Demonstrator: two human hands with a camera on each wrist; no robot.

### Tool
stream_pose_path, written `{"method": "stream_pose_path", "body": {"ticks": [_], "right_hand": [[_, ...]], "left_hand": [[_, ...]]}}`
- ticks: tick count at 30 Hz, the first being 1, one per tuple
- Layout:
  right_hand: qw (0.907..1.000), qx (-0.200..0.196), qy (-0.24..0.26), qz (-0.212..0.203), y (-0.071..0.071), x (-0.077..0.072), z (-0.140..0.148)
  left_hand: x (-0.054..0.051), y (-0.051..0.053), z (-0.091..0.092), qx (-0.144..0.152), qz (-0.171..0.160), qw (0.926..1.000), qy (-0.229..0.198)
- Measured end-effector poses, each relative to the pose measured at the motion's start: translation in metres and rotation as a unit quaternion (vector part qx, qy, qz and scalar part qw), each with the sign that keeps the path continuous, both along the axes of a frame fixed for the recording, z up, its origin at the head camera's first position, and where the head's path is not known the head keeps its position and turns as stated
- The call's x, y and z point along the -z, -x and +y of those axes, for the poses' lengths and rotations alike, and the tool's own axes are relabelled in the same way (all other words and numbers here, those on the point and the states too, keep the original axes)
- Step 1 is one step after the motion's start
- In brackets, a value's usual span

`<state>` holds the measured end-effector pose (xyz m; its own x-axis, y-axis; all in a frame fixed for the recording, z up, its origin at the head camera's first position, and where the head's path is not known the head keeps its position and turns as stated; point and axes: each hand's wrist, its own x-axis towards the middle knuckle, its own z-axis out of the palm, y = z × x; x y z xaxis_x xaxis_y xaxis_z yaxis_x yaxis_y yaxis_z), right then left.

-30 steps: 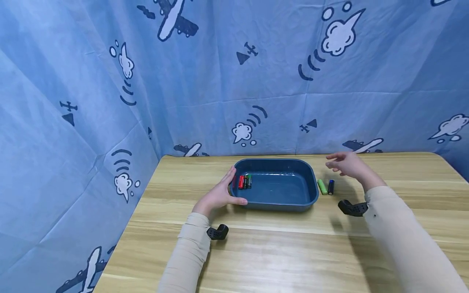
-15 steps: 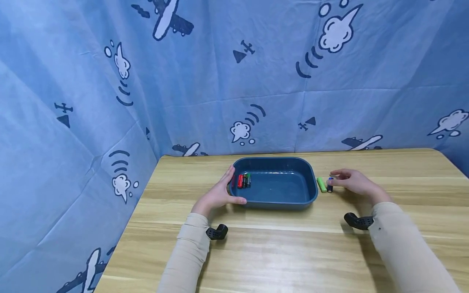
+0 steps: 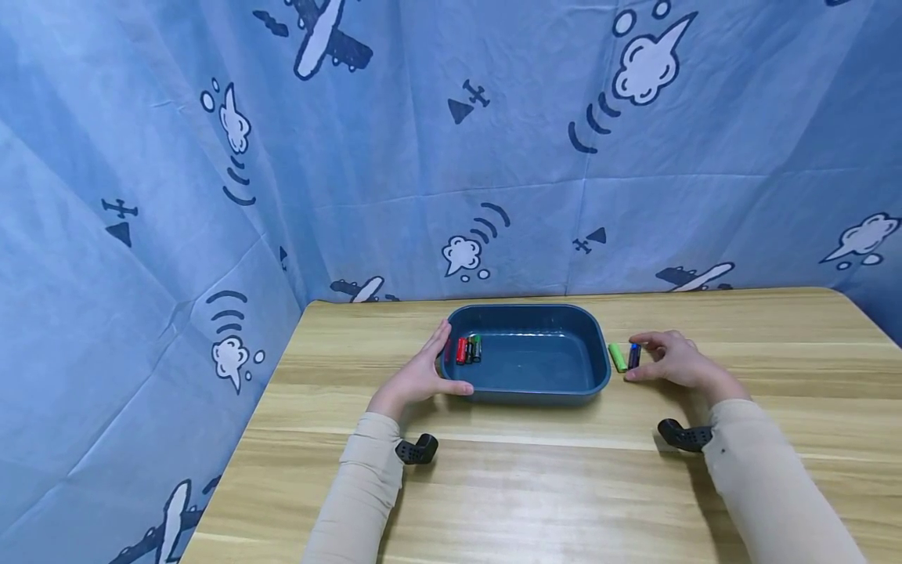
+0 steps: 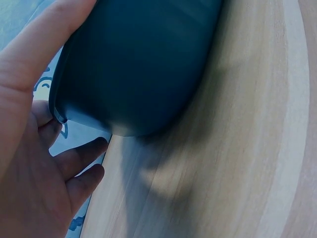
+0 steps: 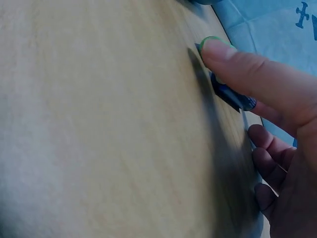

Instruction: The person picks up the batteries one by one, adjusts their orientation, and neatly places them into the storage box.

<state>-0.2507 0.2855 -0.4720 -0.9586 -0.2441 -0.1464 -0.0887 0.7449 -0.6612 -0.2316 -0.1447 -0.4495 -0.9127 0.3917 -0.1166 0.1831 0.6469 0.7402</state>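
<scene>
In the head view, the left hand [image 3: 416, 376] holds the left end of the blue tray [image 3: 535, 395], a stiff-looking tray easily steadied by its wall; three batteries [image 3: 469, 350] lie inside at the left. Right of the tray, a green battery [image 3: 617, 357] lies on the tabletop [image 3: 535, 486], and just beside it the right hand [image 3: 680, 360] has its grip pinched on a dark blue battery [image 3: 634, 356], thumb near, forefinger far. The left wrist view shows fingers at the tray's rim. In the right wrist view, the thumb partly hides the dark blue battery: probably light, rigid and smooth, liable to roll, so best held by both ends.
</scene>
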Motion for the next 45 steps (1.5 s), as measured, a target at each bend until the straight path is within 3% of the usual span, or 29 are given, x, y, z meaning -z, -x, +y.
{"method": "stream_pose_path", "body": {"ticks": [14, 25, 28, 36, 45], "right_hand": [[0.9998, 0.016, -0.008, 0.01, -0.001, 0.001, -0.002], [0.9992, 0.023, 0.032, 0.012, 0.001, 0.002, 0.002], [0.9984, 0.019, 0.054, 0.001, 0.002, -0.002, 0.003], [0.9933, 0.055, 0.095, -0.037, 0.004, -0.016, -0.003], [0.9902, 0.067, 0.119, -0.028, 0.006, -0.043, -0.021]], "left_hand": [[-0.001, 0.0, 0.001, 0.001, -0.002, 1.0, -0.001], [-0.003, -0.002, 0.0, 0.0, -0.003, 1.0, -0.001], [-0.003, -0.002, 0.0, -0.001, -0.003, 1.0, 0.0], [-0.002, -0.002, 0.001, 0.003, 0.001, 1.0, 0.002], [-0.003, -0.001, 0.001, 0.002, 0.001, 1.0, 0.003]]}}
